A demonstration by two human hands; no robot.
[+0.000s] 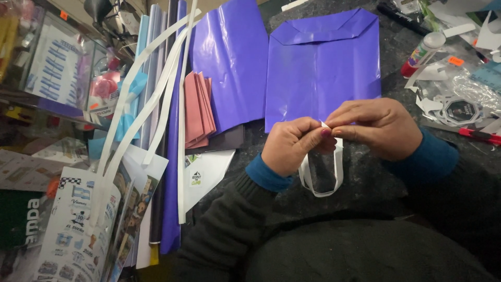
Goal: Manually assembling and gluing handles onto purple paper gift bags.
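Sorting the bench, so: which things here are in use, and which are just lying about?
In use: white paper strip, looped, pinched by left hand and right hand; purple folded sheet just beyond.

Lying about: pink paper stack, glue stick, long white strips, black marker.

Worn on the head, looking steeply down, close above a dark worktop (365, 172) and the lap.

Hidden behind the left hand (292, 143) and right hand (378, 128): the ends of the white paper strip (322, 175) (only its hanging loop visible). Cut off at the top edge: the purple sheet (229, 57). Blurred at left: a clear box (52, 62).
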